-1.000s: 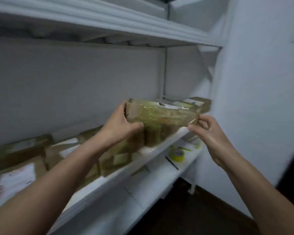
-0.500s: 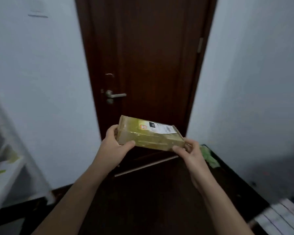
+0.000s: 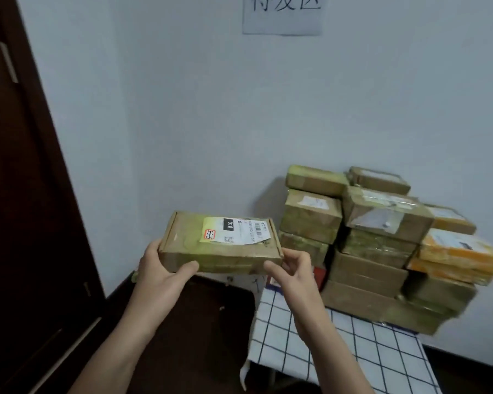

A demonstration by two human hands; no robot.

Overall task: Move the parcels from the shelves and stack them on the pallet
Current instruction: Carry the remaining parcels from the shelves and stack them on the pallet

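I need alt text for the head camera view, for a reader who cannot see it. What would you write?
A left hand and a right hand hold a flat cardboard parcel with a white shipping label before a pale wall. To its right, a stack of taped parcels sits on a checked cloth; a dark door stands at the left.

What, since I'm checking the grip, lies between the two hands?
In the head view, only the cardboard parcel lies between them. The left hand grips its left end and the right hand grips its right end.
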